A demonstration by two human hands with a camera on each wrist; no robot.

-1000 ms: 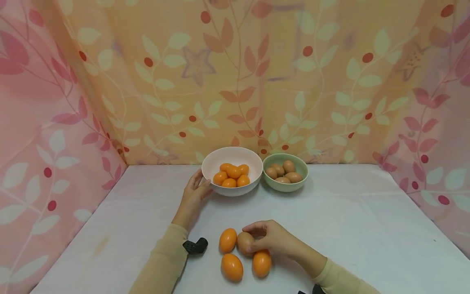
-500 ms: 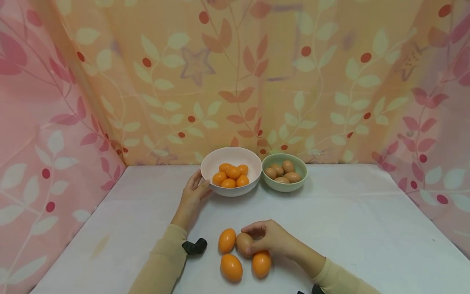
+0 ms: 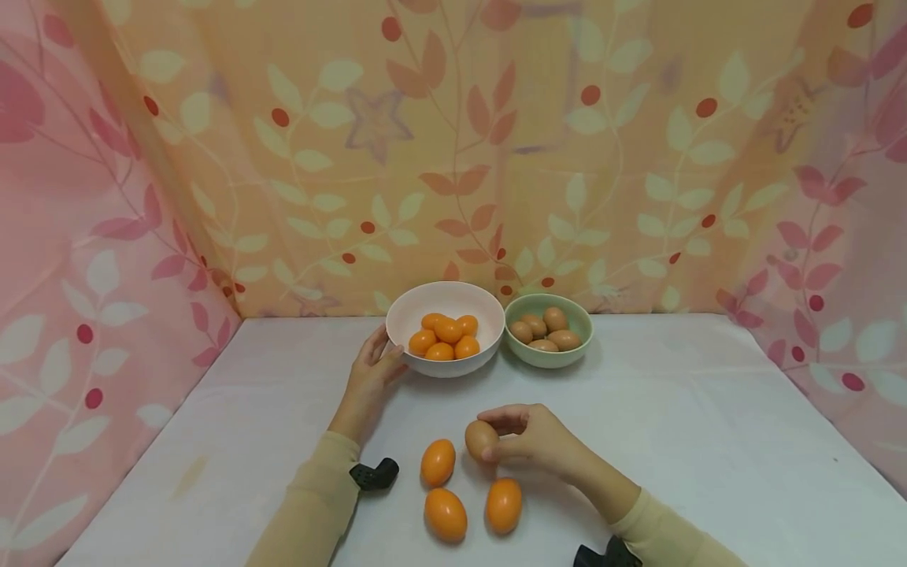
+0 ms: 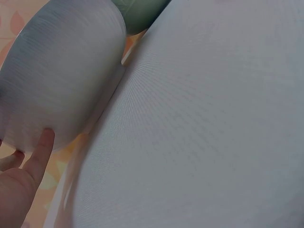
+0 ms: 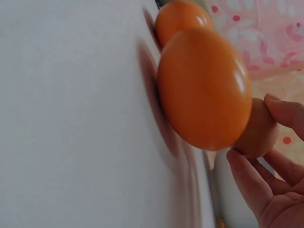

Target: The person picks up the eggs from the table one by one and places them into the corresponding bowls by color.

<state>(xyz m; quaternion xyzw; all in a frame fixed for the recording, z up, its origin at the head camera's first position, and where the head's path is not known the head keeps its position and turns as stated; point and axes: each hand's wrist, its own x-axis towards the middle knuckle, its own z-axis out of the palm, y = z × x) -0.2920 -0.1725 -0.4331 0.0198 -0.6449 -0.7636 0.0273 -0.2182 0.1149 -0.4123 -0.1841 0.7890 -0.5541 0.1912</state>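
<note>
My right hand [image 3: 542,441] pinches a brown egg [image 3: 481,440] between thumb and fingers, lifted a little off the table. In the right wrist view this brown egg [image 5: 259,130] is partly hidden behind a large orange egg [image 5: 204,88]. Three orange eggs lie on the table: one left of the held egg [image 3: 438,462], one at the front left [image 3: 446,515] and one at the front right [image 3: 504,505]. At the back, my left hand [image 3: 370,376] holds the left side of a pinkish-white bowl [image 3: 404,315], its thumb [image 4: 44,145] against the outer wall. Several orange eggs [image 3: 448,331] lie inside.
A smaller green bowl [image 3: 549,361] with several brown eggs [image 3: 564,340] stands against the right side of the white bowl. A white cloth [image 3: 673,409] covers the table. Patterned curtains [image 3: 453,157] enclose the back and sides.
My right hand has lifted the brown egg from among the orange eggs, moving it slightly away from me. My left hand stays at the white bowl.
</note>
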